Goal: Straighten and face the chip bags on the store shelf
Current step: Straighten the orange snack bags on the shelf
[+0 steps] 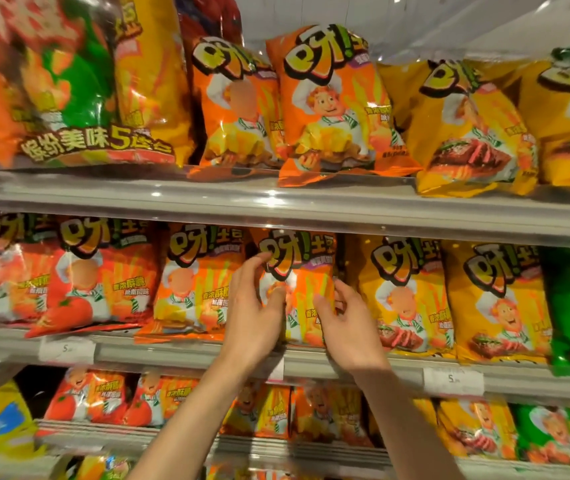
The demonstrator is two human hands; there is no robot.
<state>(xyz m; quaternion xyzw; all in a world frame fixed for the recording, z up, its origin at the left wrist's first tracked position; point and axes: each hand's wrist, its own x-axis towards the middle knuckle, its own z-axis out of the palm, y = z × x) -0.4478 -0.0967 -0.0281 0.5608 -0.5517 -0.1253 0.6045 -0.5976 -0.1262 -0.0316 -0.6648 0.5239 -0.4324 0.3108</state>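
Flanking one orange chip bag (299, 271) on the middle shelf (363, 367), second orange one from the left in that row, between another orange bag (190, 285) on its left and a yellow steak-print bag (404, 292) on its right. Left hand (254, 317) against the bag's left edge, fingers loosely spread, index fingertip up by the logo, thumb on the front panel; touching, not clearly gripping. Right hand (345, 323) at the bag's right edge, fingers partly bent toward the gap beside the yellow bag; whether those fingers pinch the edge, cannot tell. Bag upright, long axis vertical, front panel facing out but seemingly turned a little, sitting directly beyond both palms, farther into the shelf. Neither hand obviously nearer; both level with the lower half of the bag. Likely next: squaring the bag between the two palms and drawing it toward the shelf lip. Risk of nudging either neighbour askew.
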